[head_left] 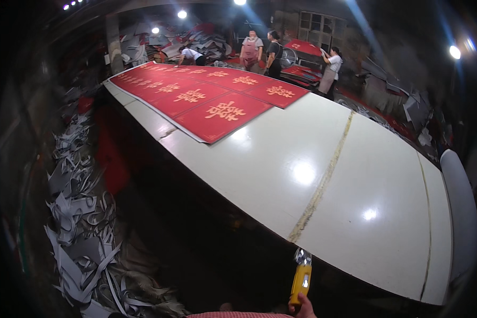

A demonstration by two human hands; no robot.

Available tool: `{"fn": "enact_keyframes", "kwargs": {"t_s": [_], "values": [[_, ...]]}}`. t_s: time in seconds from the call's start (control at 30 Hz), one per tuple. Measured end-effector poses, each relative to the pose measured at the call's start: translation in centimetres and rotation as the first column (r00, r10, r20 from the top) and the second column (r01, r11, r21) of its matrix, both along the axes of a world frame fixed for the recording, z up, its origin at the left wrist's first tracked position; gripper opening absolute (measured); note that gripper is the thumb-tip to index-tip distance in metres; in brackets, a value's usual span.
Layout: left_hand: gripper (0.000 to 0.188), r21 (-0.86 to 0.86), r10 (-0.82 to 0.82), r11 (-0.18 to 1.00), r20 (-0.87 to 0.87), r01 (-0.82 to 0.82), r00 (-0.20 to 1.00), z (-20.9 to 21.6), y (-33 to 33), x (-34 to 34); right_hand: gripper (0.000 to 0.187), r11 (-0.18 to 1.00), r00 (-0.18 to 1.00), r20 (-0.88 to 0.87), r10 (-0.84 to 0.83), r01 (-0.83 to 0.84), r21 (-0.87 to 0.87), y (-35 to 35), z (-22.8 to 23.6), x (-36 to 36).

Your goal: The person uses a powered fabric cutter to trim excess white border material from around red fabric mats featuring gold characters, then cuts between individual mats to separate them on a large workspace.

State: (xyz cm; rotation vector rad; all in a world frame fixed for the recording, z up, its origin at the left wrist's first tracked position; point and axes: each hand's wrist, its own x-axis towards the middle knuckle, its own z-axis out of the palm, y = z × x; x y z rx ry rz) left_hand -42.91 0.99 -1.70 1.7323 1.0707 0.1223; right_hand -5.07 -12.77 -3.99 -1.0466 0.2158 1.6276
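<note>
My right hand (303, 308) is closed around the lower end of a yellow utility knife (300, 283), at the lower edge of the view. The tool's shiny metal head points away from me, close by the near edge of a long white table (259, 164). Red printed sheets (196, 98) with gold characters lie in rows over the table's far left part, well away from my hand. My left hand does not show.
Grey offcut strips (85, 233) heap on the floor at left. A large grey roll (459, 201) stands at the table's right end. Several people work beyond the table; one person (332, 69) at the right handles a red sheet (304, 47). Scrap piles (206, 43) fill the back.
</note>
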Motion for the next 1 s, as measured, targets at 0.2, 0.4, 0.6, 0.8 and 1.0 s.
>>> {"fn": "enact_keyframes", "kwargs": {"t_s": [0.2, 0.4, 0.6, 0.8, 1.0], "values": [[0.025, -0.026, 0.356, 0.934, -0.007, -0.356, 0.934, 1.3, -0.3, -10.2, 0.044, 0.973, 0.957, 0.258, 0.131, -0.174, 0.149, 13.0, 10.8, -3.9], [0.024, -0.07, 0.581, 0.812, -0.002, -0.58, 0.814, 1.1, 0.5, -14.3, 0.042, 0.957, 0.939, 0.224, 0.262, -0.282, 0.063, 21.6, 9.6, -6.6], [0.023, -0.086, 0.729, 0.677, -0.058, -0.731, 0.682, 0.9, 4.3, -15.9, 0.03, 0.932, 0.914, 0.183, 0.362, -0.348, -0.102, 27.4, 4.0, -10.5], [0.021, -0.055, 0.825, 0.553, -0.108, -0.832, 0.555, 2.2, 8.4, -17.9, 0.031, 0.834, 0.825, 0.131, 0.55, -0.534, -0.135, 34.1, 4.7, -12.2], [0.02, -0.025, 0.887, 0.449, -0.106, -0.893, 0.449, 1.7, 10.2, -20.8, 0.04, 0.767, 0.752, 0.156, 0.64, -0.617, -0.174, 42.8, 4.3, -13.9]]}}
